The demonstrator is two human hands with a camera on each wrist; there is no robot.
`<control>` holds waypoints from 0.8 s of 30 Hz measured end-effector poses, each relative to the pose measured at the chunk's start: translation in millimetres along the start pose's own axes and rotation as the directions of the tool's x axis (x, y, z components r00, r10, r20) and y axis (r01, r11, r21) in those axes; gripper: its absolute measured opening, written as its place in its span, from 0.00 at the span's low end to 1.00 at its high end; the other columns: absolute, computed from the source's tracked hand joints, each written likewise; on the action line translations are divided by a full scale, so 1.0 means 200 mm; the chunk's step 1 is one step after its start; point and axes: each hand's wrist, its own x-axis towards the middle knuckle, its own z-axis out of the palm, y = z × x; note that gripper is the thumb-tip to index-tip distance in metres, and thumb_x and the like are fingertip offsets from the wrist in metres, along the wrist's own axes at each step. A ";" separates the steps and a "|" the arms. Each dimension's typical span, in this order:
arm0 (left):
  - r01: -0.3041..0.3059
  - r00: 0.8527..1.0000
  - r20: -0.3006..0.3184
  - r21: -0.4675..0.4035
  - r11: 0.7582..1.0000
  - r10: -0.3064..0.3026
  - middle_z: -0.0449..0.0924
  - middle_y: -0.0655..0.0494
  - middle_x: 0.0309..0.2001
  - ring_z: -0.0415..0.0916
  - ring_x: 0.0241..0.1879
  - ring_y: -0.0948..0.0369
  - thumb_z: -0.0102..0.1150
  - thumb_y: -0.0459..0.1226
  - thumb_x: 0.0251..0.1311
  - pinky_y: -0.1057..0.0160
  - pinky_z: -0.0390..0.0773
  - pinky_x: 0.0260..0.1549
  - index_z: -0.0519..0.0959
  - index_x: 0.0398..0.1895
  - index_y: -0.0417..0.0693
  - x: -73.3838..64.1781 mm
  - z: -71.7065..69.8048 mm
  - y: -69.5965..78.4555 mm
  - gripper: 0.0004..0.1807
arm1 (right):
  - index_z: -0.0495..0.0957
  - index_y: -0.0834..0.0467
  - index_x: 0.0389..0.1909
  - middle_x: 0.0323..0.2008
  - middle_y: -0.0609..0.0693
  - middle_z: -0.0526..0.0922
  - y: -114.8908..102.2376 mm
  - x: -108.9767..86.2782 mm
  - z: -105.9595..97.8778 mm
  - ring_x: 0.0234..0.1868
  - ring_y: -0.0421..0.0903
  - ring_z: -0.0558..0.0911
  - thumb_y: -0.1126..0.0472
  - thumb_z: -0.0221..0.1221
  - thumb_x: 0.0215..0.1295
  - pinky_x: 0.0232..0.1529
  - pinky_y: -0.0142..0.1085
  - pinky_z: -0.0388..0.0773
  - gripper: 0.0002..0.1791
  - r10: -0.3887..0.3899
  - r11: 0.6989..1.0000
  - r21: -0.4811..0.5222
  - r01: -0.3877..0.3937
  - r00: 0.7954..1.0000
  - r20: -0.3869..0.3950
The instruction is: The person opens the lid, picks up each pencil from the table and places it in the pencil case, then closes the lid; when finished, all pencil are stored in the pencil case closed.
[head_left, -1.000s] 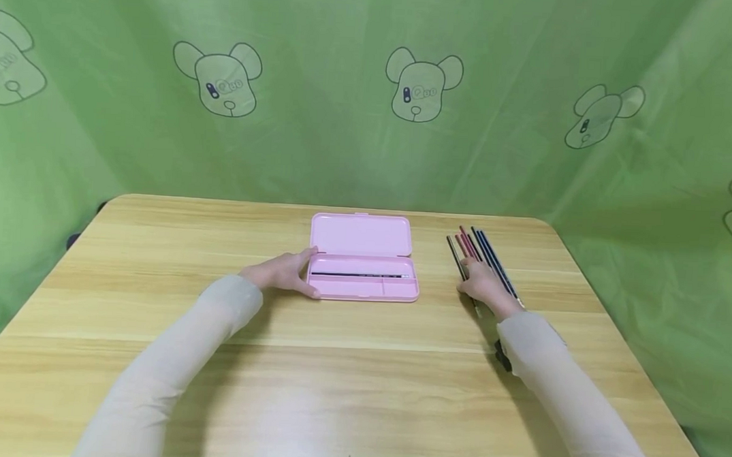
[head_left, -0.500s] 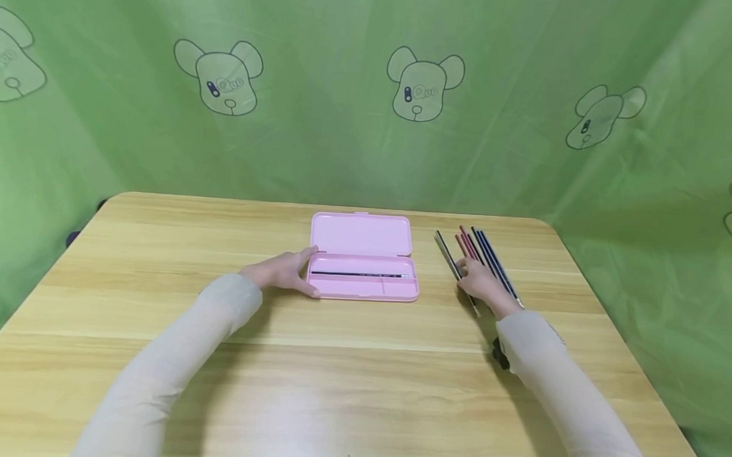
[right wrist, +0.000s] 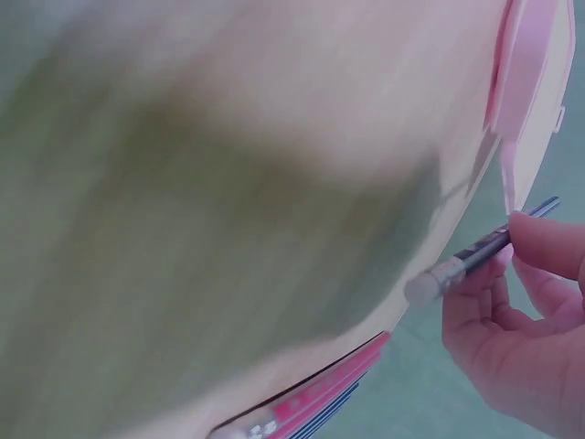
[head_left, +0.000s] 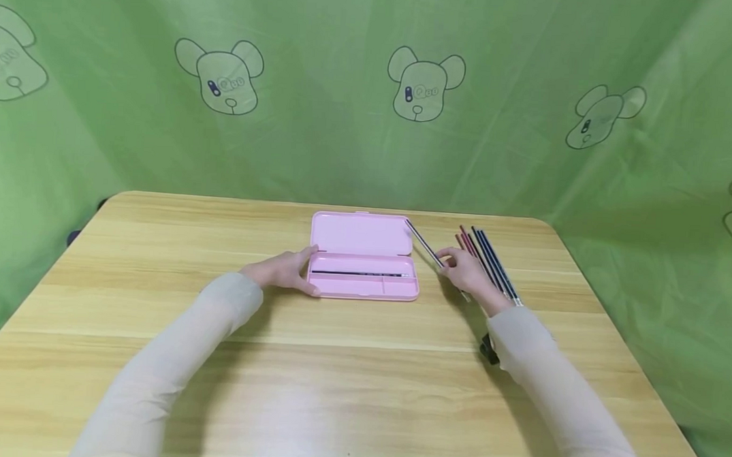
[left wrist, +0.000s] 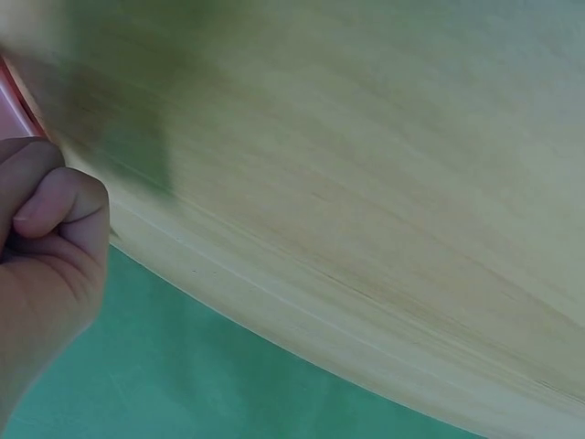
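A pink pencil case (head_left: 346, 287) lies with its lid (head_left: 362, 234) folded back on the table. One dark pencil (head_left: 358, 274) rests in its long rear compartment. My left hand (head_left: 284, 271) holds the case's left end, thumb at the front and fingers behind; in the left wrist view, its fingers (left wrist: 69, 201) curl beside a pink edge. My right hand (head_left: 468, 274) pinches a dark pencil (head_left: 423, 242) between thumb and fingers. In the right wrist view this pencil (right wrist: 484, 249) shows a pale eraser end toward the camera. Its other end reaches near the lid's right edge.
Right of my right hand lies a bundle of several red and dark blue pencils (head_left: 493, 258) on the wooden table (head_left: 347, 378). A green curtain (head_left: 320, 151) with printed bear heads stands behind the table. A small black device (head_left: 489, 350) sits at my right wrist.
My right hand has lifted the dark pencil away from the bundle and moved left toward the case. My left hand has stayed at the case's left end.
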 end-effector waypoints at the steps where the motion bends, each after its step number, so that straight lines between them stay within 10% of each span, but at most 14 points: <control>1: 0.000 1.000 0.000 -0.003 1.000 0.000 0.50 0.32 0.67 0.51 0.66 0.44 0.66 0.50 0.48 0.51 0.50 0.66 0.39 0.70 0.37 0.00 0.00 0.00 0.57 | 0.70 0.68 0.52 0.37 0.65 0.77 -0.01 0.00 0.01 0.38 0.55 0.75 0.72 0.53 0.59 0.40 0.44 0.75 0.18 -0.012 1.000 0.005 0.012 1.000 -0.013; 24: -0.022 1.000 -0.006 -0.014 1.000 0.022 0.48 0.30 0.67 0.49 0.66 0.42 0.66 0.48 0.48 0.51 0.48 0.66 0.39 0.69 0.33 0.00 0.01 0.00 0.57 | 0.77 0.68 0.44 0.34 0.60 0.78 -0.21 0.06 0.17 0.37 0.52 0.75 0.74 0.55 0.55 0.44 0.43 0.73 0.14 -0.245 0.968 0.078 0.239 0.966 0.084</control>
